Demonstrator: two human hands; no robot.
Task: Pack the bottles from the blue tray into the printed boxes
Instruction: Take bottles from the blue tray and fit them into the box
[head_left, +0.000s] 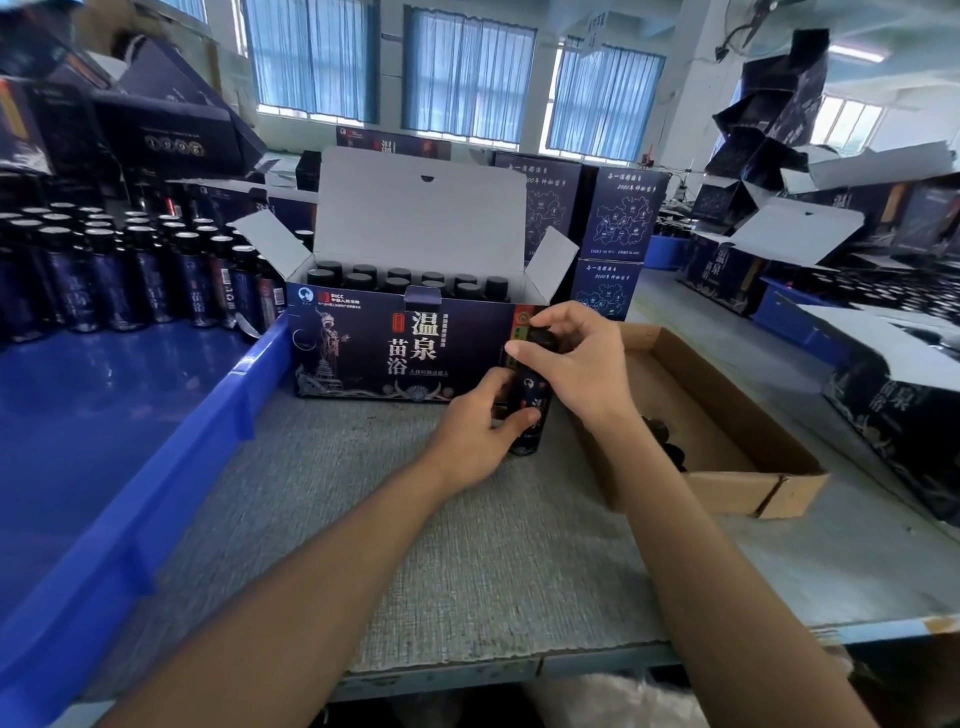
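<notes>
Bottle (532, 439) stands upright right at the box's (395, 348) front right corner. Left hand (478, 431) grips its lower body; right hand (576, 364) has its fingers curled round the cap. The box lid's flipped up, with rows of caps showing inside. Blue tray (249, 384) rim touches the box's left side, and a cardboard tray (727, 483) sits just to its right. Grey mat (415, 519) runs from the box front to the table edge.

Bottles (104, 280), blue tray (208, 431), printed box (363, 353)
Bottles upright, upper left; box open, centre, nearly full; one bottle (536, 405) upright before it.
</notes>
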